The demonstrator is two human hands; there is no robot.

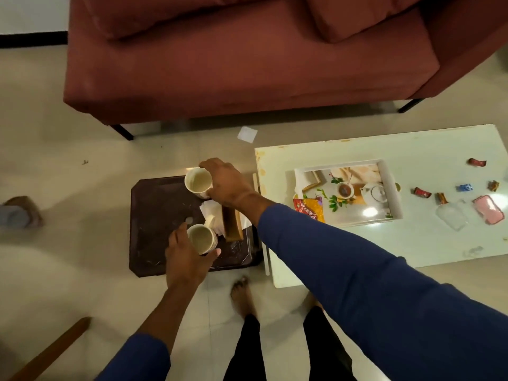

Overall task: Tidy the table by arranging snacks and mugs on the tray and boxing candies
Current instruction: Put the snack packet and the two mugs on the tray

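Observation:
My right hand point(226, 182) grips a cream mug point(197, 182) at the far edge of a dark brown side table point(156, 213). My left hand point(184, 254) holds a second cream mug point(202, 239) near that table's front. Both mugs look empty. On the white coffee table point(428, 149) to the right sits a white tray point(391, 185) with a printed tea picture. An orange and red snack packet point(310, 209) overlaps the tray's left rim. Several wrapped candies, one of them red point(422, 192), lie scattered right of the tray, beside a pink box point(489, 209) and a clear lid point(452, 214).
White napkins point(210, 213) and a tan wooden holder point(232, 226) lie on the dark table between the mugs. A maroon sofa point(247, 64) fills the back. My bare feet point(242, 294) stand on the tiled floor. A paper scrap point(247, 134) lies on the floor.

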